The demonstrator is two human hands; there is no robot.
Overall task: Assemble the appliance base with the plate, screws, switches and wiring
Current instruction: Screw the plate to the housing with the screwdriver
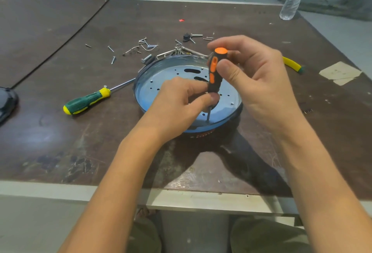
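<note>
At the plate's (153, 89) near edge, the right hand (255, 79) clasps the screwdriver (214, 71), the left hand (177, 101) pinches its neck; seemingly screwing the plate down, next needs steady upright turns

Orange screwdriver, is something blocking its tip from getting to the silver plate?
Nothing visible blocks it. The orange screwdriver has its tip down on the plate near the front edge. The left hand pinches it low down, and the right hand holds the handle.

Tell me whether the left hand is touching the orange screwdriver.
Touching. The head view shows the left hand pinching the orange screwdriver at the bottom of its handle, with no gap; the right hand grips the top.
</note>
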